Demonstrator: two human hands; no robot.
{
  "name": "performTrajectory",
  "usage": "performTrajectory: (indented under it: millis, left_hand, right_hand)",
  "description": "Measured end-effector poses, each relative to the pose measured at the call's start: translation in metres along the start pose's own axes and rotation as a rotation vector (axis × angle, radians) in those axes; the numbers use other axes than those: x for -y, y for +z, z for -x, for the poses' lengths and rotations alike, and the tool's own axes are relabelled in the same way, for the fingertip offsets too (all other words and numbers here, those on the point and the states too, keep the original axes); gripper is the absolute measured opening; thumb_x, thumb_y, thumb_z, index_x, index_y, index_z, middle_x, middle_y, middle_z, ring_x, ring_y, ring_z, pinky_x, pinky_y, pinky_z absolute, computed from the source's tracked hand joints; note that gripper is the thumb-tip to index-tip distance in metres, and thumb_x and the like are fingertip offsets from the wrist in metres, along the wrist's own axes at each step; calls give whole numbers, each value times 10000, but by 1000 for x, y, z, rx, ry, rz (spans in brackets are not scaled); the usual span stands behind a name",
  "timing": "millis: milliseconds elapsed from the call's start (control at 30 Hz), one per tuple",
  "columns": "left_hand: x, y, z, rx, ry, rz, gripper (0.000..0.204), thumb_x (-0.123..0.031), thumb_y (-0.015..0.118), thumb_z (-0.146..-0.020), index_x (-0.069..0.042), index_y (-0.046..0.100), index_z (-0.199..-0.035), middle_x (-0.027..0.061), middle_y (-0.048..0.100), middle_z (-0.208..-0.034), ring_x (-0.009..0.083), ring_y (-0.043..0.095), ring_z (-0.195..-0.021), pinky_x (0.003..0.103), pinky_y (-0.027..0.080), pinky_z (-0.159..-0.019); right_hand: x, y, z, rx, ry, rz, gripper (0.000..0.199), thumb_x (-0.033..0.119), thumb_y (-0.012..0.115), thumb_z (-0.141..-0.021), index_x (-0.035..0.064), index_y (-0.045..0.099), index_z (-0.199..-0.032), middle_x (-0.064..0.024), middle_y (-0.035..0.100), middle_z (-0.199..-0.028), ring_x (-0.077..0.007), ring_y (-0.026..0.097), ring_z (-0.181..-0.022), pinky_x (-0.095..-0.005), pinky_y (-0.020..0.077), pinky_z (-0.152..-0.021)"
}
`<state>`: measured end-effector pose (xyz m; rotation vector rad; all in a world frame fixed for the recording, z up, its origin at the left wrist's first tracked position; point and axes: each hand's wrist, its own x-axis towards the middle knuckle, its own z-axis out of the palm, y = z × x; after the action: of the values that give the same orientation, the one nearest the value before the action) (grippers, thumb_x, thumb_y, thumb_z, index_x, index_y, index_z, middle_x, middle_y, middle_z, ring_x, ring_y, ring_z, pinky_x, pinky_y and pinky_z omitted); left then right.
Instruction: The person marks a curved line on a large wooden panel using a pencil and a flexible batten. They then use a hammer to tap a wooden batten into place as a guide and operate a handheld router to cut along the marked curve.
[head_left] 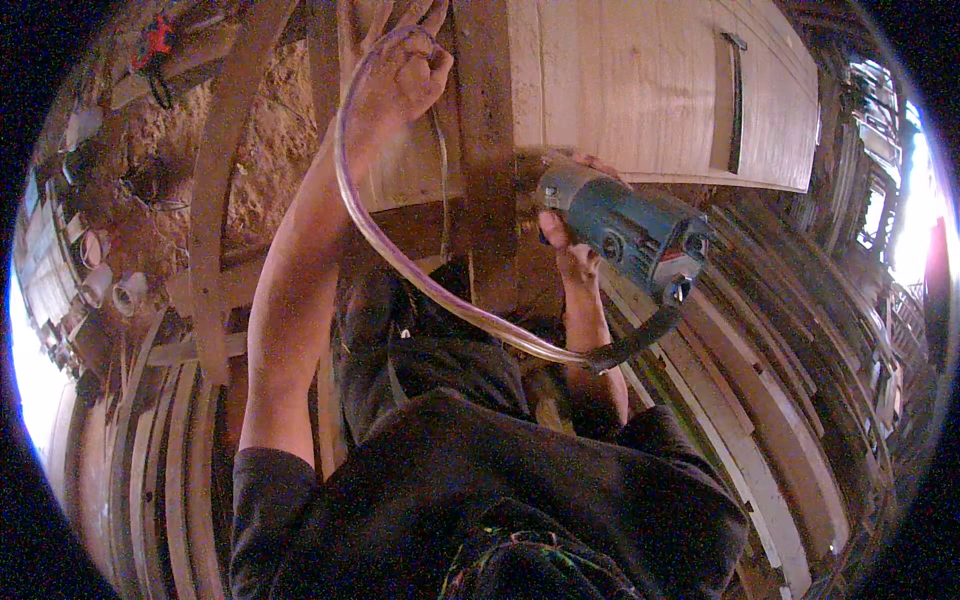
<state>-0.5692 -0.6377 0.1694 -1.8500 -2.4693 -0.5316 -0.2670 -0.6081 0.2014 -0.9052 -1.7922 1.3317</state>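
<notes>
At the upper middle, my left hand (415,80) is closed with its fingers curled round a pale power cord (400,262). The cord arcs down past my left forearm and back up to the tail of a blue-green corded power tool (630,225). A thinner length of cord hangs below my left hand. My right hand (572,245) grips the tool's body from beneath and the side, holding it tilted with its tail toward me. The tool's working end and part of my right hand's fingers are hidden.
A large light wooden panel (620,85) with a dark slot lies ahead on the right. Upright and slanted wooden beams (488,150) stand in the middle and left. Long boards (750,400) lie at the right and lower left. A red object (155,42) is at the far upper left.
</notes>
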Motion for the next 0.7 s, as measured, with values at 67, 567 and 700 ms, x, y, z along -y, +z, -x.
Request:
performTrajectory:
  millis: [67, 567, 700]
  left_hand:
    - [0, 4, -2, -68, -41, -58, 602, -272, 591, -901, -204, 473, -1487, -23, 366, -1612, 188, 462, -1368, 560, 237, -1158]
    - [-3, 26, 2, -196, 44, 2605, 708, -184, 572, -955, -147, 261, -1590, 47, 271, -1665, 123, 601, -1079, 427, 486, -935]
    - [-6, 25, 0, -109, 229, 2965, 763, -167, 579, -970, -126, 191, -1626, 64, 240, -1684, 102, 653, -976, 394, 565, -878]
  right_hand:
    - [-5, -3, 3, 7, -4, 37, 931, 308, 905, -688, 96, 410, -1447, -104, 511, -1435, -272, 456, -1367, -437, 295, -1196]
    - [10, 11, -13, -42, 31, 48, 793, 390, 874, -721, 60, 510, -1343, -105, 570, -1304, -248, 587, -1165, -401, 473, -1019]
    - [9, 12, -18, -36, 35, 50, 771, 372, 865, -726, 59, 518, -1340, -102, 573, -1303, -247, 584, -1166, -401, 469, -1019]
